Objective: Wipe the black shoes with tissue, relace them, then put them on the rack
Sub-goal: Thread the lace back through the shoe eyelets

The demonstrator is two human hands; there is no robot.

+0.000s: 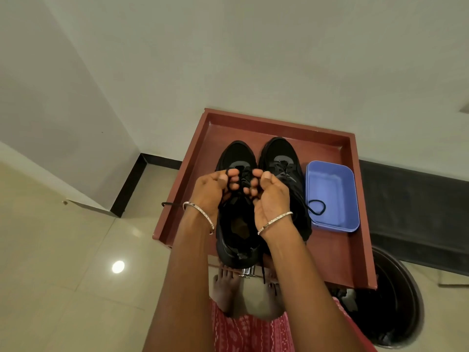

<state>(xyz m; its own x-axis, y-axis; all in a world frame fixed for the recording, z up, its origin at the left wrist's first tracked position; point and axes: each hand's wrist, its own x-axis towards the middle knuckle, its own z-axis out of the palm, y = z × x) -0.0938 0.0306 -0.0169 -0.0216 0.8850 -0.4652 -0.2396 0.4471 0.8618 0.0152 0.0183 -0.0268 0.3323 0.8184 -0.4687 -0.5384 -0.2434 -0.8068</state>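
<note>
Two black shoes stand side by side, toes pointing away, on the red-brown rack top. Over the tongue of the left shoe, my left hand and my right hand each pinch a strand of its black lace with curled fingers. One lace end trails left past my left wrist over the rack's edge. The right shoe is laced; a loop of its lace hangs into the blue tray. No tissue is visible.
A shallow blue plastic tray lies right of the shoes on the rack top. A dark round basin sits on the tiled floor to the lower right. My bare feet are below the rack's front edge. Walls close in behind and to the left.
</note>
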